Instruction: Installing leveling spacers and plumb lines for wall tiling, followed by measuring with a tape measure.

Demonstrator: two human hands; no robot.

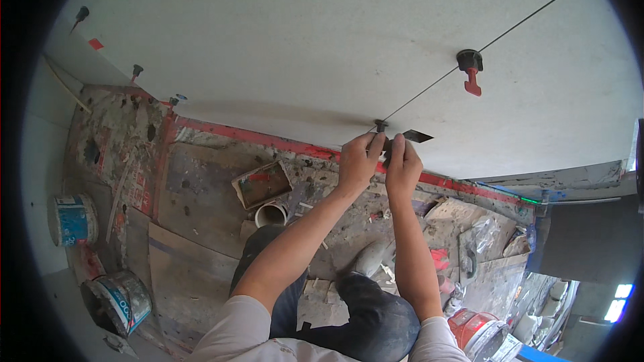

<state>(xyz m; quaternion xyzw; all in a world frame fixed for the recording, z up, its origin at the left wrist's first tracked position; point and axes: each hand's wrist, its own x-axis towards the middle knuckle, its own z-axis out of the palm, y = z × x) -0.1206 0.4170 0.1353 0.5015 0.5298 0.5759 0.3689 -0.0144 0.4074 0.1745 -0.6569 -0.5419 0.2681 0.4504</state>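
Note:
Large pale tiles [282, 33] stand in front of me, with a thin dark joint running diagonally between them. My left hand [357, 164] is closed, its thumb and fingers pinched at a small black tile leveler [381, 125] set in the joint. Close beside it, my right hand [404, 169] is also closed, fingertips bent round something dark that I cannot make out. A black diamond-shaped flat piece [417, 135] lies against the tile by the right fingertips; whether the hand touches it is unclear. Farther up the joint sits another tile leveler [470, 60], black with a red handle.
Red tape [268, 137] runs along the wall's foot. On the dirty floor are a rectangular tray [263, 186], a round white container [271, 214], cardboard [194, 261] and scraps. Buckets stand left [74, 220], lower left [119, 303] and lower right [473, 332]. More levelers [137, 70] sit upper left.

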